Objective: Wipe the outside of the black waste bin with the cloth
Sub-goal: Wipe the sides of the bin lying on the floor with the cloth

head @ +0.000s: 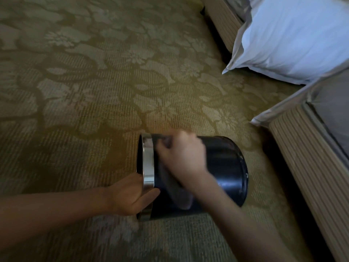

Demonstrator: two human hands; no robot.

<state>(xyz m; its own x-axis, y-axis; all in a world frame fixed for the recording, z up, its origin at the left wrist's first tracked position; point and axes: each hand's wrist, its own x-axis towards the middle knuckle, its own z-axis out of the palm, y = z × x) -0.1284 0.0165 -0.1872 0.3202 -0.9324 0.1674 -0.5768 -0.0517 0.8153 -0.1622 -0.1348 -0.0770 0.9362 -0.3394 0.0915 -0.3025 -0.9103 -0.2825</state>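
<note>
The black waste bin [224, 167] lies on its side on the carpet, its silver rim [148, 163] and opening facing left. My left hand [130, 193] grips the rim at its near edge, fingers inside the opening and thumb across the silver band. My right hand [182, 154] lies on top of the bin's wall just right of the rim, blurred, holding a dark grey cloth [179, 193] against the surface. The cloth hangs down from under the hand over the near side of the bin.
A patterned olive carpet [85, 87] covers the floor. To the right stands a bed base [306, 157] with ribbed beige fabric, close to the bin's bottom end. A white pillow [290, 38] rests at the upper right beside another ribbed base.
</note>
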